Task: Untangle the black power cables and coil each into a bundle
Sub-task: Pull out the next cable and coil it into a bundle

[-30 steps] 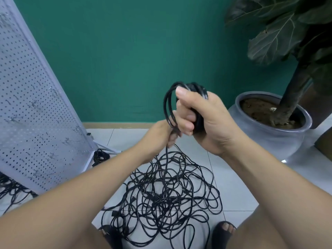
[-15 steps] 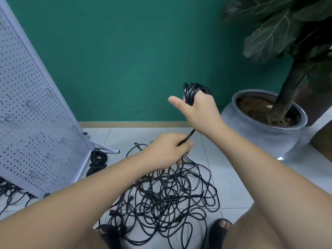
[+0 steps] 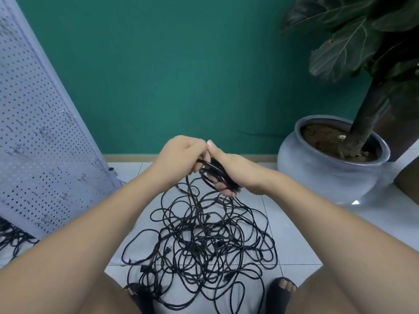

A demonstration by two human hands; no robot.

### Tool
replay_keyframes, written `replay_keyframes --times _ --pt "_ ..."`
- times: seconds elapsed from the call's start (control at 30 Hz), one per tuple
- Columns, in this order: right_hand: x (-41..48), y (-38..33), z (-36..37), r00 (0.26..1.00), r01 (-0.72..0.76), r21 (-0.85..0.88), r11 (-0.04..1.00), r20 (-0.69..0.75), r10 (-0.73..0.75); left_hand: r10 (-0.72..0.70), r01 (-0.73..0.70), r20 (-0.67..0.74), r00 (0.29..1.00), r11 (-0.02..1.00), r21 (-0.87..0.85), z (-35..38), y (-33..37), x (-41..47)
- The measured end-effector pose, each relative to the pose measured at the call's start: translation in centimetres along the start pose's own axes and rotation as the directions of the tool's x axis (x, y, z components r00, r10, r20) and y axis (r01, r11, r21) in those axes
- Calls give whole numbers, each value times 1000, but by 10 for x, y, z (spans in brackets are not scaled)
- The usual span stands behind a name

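floor (image 3: 292,250): pale tiles | wall (image 3: 181,75): teal | left hand (image 3: 179,159), right hand (image 3: 235,175) grip cable coil (image 3: 217,171)

Bare hands (image 3: 181,157) and forearms (image 3: 90,234) — black open-toed sandals (image 3: 277,296).

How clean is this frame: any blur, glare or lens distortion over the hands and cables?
Head view: wide-angle stretch swells the forearms at the bottom corners; light is soft and even, with one glint on the tiles beside the pot; the left hand, right hand and the coil they hold look slightly soft, yet strands in the cable pile are distinct.
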State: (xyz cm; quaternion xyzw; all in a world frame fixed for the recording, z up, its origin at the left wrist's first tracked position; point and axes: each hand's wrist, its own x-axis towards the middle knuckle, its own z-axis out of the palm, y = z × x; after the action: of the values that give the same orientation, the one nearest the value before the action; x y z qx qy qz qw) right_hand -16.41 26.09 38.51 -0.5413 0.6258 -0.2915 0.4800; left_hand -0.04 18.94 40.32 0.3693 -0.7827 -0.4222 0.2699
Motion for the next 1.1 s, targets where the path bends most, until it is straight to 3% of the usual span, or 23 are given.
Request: replay_keyframes --times 0.2,0.3,0.4,0.53,0.63,0.77,0.9,1.1 --pt "-27 -16 9 974 99 243 965 173 -144 -42 0 -184 982 975 -222 -12 -1 13" --pt "-44 -29 11 962 207 406 890 83 -262 -124 68 -187 974 957 -283 -16 -11 20" --pt "-52 -42 9 934 333 491 805 -55 -352 -157 121 -155 975 968 -220 -4 -17 20" --pt "-51 -48 9 881 473 440 763 -258 -397 -64 57 -38 997 982 -180 29 -15 10" --pt "-47 -50 10 814 559 345 754 -399 -422 -103 129 105 989 951 -282 59 -3 -2" --pt "-39 -50 4 732 597 230 769 -549 -404 -155 199 143 978 900 -388 86 3 -14" --pt "-27 -41 -11 645 578 91 811 -660 -386 -95 136 172 981 961 -242 92 -6 -19" --pt "-9 -17 -37 630 380 -163 910 -676 -384 -13 0 238 971 999 54 96 -11 -26"
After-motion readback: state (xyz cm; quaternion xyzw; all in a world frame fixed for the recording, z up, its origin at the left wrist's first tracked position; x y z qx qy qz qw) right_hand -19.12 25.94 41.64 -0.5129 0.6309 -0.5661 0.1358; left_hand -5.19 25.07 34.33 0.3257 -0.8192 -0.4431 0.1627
